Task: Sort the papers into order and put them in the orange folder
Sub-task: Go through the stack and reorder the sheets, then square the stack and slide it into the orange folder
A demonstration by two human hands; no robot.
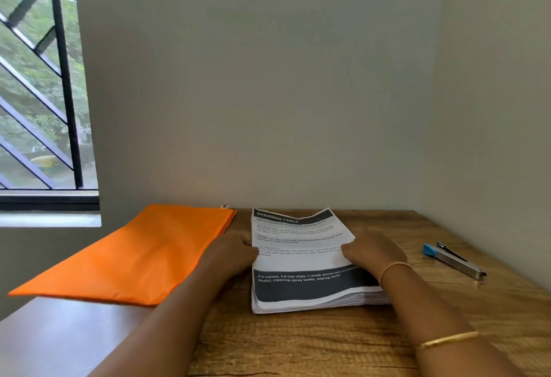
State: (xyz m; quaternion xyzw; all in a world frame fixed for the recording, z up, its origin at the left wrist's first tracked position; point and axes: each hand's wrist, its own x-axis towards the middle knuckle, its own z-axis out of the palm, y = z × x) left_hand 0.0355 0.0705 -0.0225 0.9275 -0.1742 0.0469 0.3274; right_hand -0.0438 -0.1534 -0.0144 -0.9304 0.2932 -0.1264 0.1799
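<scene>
Hands bracket the papers (310, 260), a thick stack lying flat near the middle of the wooden table (298, 344). The left hand (234, 250) is at the stack's left edge, its fingers curled in against the upper sheets and gripping them there. The right hand (372, 253) meets the right edge, thumb laid on the top page and the rest of the hand wrapped round the side (how many sheets either hand has caught cannot be made out). The top page is printed, with a dark band at its head reading "DRESSING TABLE" and a wider dark band toward its near end; its far edge buckles upward a little.

The orange folder (134, 254) lies flat to the left of the stack, its right edge just beside the left hand and apart from the papers. A blue-and-silver stapler (454, 260) rests on the table well to the right of the right hand. A gold bangle (447, 340) circles the right forearm. A barred window (38, 78) with greenery beyond it sits at the far left.
</scene>
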